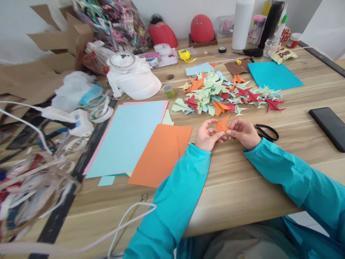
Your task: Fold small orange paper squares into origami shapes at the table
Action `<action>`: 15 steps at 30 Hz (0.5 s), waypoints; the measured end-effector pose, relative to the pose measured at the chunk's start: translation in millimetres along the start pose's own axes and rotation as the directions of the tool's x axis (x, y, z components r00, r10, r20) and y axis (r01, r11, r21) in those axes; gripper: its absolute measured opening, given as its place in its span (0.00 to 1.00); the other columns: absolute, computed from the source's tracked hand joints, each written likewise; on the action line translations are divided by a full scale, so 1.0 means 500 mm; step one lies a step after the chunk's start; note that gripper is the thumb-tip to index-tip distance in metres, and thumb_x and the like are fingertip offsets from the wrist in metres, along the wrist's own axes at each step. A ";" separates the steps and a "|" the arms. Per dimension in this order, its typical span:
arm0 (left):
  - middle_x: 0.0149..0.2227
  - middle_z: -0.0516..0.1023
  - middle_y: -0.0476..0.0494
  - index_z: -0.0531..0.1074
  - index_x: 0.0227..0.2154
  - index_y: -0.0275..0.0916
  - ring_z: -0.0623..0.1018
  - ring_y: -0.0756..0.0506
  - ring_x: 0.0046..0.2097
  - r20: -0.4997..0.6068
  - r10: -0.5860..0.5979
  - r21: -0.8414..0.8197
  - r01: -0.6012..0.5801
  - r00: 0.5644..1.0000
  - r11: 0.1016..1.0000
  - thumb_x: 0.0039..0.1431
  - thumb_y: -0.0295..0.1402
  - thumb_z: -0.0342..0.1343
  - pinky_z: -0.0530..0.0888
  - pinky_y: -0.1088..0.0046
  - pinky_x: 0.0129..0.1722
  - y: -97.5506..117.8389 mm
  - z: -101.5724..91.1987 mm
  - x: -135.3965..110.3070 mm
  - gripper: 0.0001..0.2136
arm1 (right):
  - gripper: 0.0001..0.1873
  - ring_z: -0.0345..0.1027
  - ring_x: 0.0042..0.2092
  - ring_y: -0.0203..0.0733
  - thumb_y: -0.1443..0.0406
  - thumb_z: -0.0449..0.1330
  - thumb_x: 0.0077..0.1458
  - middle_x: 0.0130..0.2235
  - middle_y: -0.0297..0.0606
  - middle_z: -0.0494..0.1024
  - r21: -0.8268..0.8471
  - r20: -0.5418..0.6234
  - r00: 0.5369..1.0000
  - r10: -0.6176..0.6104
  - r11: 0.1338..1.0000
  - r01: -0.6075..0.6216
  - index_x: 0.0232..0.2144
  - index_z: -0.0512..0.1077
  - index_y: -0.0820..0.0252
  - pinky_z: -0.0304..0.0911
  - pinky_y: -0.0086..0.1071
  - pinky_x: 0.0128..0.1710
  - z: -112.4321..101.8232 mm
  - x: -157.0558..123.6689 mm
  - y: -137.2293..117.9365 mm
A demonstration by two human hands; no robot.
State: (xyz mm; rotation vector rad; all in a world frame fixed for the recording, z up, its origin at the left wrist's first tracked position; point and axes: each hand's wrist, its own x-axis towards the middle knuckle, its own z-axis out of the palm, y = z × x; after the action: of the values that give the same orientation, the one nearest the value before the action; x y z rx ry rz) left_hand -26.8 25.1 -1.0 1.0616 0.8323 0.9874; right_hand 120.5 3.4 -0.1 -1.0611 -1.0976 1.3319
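Between both hands is a small folded orange paper crane (222,125), held just above the wooden table. My left hand (207,135) is closed on its left side, thumb along the lower edge. With thumb and fingertips, my right hand (244,132) pinches its right lower corner. Right behind them lies a heap of folded paper cranes (211,90) in pale green, red, orange and blue. Black scissors (266,132) lie beside my right hand, their blades hidden under it. Orange paper sheets (153,154) are left of my left forearm.
Light blue sheets (129,133) overlap pink ones at left. A turquoise paper stack (275,75) sits at the back right, a black phone (330,126) at the right edge. Ribbons (35,194) and a white cable (132,216) crowd the left. A white bottle (242,25) stands behind.
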 end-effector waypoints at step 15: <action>0.23 0.77 0.47 0.60 0.41 0.36 0.77 0.46 0.25 0.011 -0.033 -0.047 0.034 0.999 0.998 0.36 0.33 0.65 0.72 0.75 0.22 0.003 -0.005 -0.001 0.28 | 0.20 0.68 0.20 0.34 0.61 0.70 0.29 0.17 0.29 0.71 0.112 -0.047 0.997 0.067 0.992 -0.061 0.23 0.65 0.61 0.64 0.27 0.18 -0.006 0.003 -0.001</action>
State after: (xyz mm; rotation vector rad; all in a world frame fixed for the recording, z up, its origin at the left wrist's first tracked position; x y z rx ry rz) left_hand -29.8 26.0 -0.4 1.0085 0.8126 0.9687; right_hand 123.7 4.8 -0.1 -1.0501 -0.9480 1.3930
